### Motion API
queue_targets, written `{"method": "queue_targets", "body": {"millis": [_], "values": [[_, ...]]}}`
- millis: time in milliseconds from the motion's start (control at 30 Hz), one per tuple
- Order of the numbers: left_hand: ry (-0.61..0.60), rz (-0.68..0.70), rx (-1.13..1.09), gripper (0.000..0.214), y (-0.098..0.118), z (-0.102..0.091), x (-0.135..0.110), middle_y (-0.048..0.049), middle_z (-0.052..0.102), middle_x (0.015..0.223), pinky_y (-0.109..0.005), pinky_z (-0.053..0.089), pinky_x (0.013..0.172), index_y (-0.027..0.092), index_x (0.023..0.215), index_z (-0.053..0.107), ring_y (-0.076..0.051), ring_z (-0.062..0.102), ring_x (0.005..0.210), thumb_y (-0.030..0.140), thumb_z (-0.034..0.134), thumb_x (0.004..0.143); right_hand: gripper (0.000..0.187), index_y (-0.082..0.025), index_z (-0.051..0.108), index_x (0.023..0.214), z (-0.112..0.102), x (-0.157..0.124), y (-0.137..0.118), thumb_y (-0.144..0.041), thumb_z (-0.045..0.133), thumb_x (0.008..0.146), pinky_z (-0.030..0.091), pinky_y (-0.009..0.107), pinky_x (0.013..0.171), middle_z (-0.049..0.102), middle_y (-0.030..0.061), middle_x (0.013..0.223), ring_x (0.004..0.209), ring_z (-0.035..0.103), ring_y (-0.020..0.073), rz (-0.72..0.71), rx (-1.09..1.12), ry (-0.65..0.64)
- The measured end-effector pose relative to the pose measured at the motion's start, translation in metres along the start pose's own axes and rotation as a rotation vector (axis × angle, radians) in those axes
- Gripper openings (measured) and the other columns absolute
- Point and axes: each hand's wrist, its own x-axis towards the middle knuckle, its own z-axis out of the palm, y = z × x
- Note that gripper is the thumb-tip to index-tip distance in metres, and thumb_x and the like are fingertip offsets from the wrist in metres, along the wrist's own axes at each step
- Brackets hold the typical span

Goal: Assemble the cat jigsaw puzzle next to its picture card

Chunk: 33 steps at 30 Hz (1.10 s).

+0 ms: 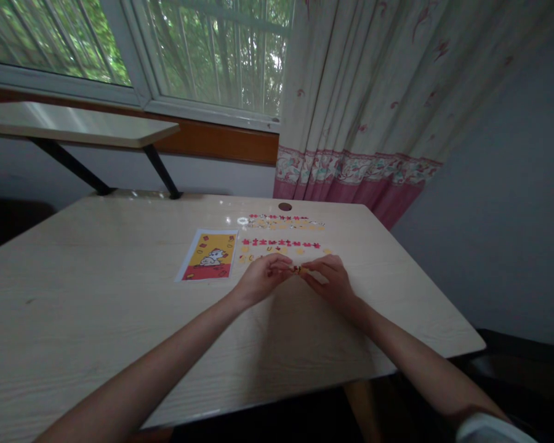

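both hands meet low over the table (120,295), near its far right part. we read the left hand (258,280) and right hand (332,280) as each pinched, thumb and fingertips closed on one small piece (297,269) held between them. it shows red and yellow. we can't tell if it is one piece or two pressed together, or if it rests on the tabletop or sits just above it.

around it:
- a row of yellow pieces (277,250) lies just beyond the fingertips
- a red row (279,243) sits behind that
- a further mixed row (281,222) lies near the cable hole (285,207)
- a printed picture card (208,255) lies flat just left of the rows, well clear of the hands

handling, our judgement:
- the piece looks like thin flat card: very light, stiff enough in plane, easy to bend or crease at tabs
- there's no weight to fight. the risk is that it slips or flips out of a pinch
- the smooth tabletop means flat pieces are hard to lift straight up, so we'd slide one or tip an edge first
- we'd hold it by opposite edges with the fingertip pads, light pressure, and keep the printed face visible
- we'd keep off the thin tabs
- the loose rows are close by, so a careless wrist could scatter them

the curtain (360,92) and window (203,49) behind are well apart from the work.
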Motion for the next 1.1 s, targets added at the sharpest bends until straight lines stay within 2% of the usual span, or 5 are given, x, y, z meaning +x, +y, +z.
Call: {"method": "queue_targets", "body": {"millis": [133,333,567,833,1100], "values": [[0.052,0.116,0.563,0.019,-0.002,-0.031,-0.008,-0.0061,0.069,0.09,-0.035,0.047,0.08,0.019,0.095,0.067,-0.02,0.062,0.085,0.023,0.058,0.078,0.013,-0.026,0.069,0.092,-0.011,0.003,0.014,-0.034,0.061,0.085,0.042,0.035,0.075,0.069,0.0043,0.081,0.076,0.062,0.019,0.045,-0.047,0.053],[-0.014,0.178,0.858,0.023,-0.008,-0.069,-0.013,-0.0083,0.068,0.098,-0.035,0.045,0.085,0.017,0.097,0.068,-0.022,0.059,0.093,0.027,0.05,0.085,0.013,-0.026,0.069,0.091,-0.019,0.0,0.026,-0.035,0.062,0.084,0.041,0.032,0.073,0.068,0.0027,0.08,0.075,0.061,0.0167,0.024,-0.094,0.094],[-0.049,0.213,0.97,0.027,-0.007,-0.065,-0.014,-0.0089,0.066,0.097,-0.037,0.045,0.085,0.017,0.1,0.067,-0.023,0.057,0.094,0.03,0.047,0.088,0.017,-0.025,0.07,0.091,-0.019,0.0,0.025,-0.037,0.06,0.085,0.04,0.032,0.075,0.069,0.0033,0.08,0.076,0.06,0.0168,0.048,-0.111,0.044],[-0.078,0.222,1.043,0.029,-0.01,-0.063,-0.014,-0.009,0.062,0.093,-0.036,0.046,0.082,0.017,0.103,0.066,-0.023,0.056,0.092,0.03,0.044,0.09,0.016,-0.023,0.071,0.085,-0.009,-0.002,0.02,-0.037,0.065,0.08,0.036,0.032,0.076,0.068,0.0011,0.079,0.079,0.058,0.0176,0.181,-0.018,-0.372],[-0.1,0.223,1.069,0.028,-0.013,-0.062,-0.014,-0.0089,0.062,0.093,-0.037,0.046,0.082,0.016,0.1,0.065,-0.023,0.055,0.092,0.029,0.043,0.09,0.02,-0.023,0.071,0.085,-0.009,-0.003,0.021,-0.041,0.063,0.08,0.035,0.033,0.077,0.068,0.0031,0.083,0.084,0.057,0.0187,0.175,-0.027,-0.45]]}}
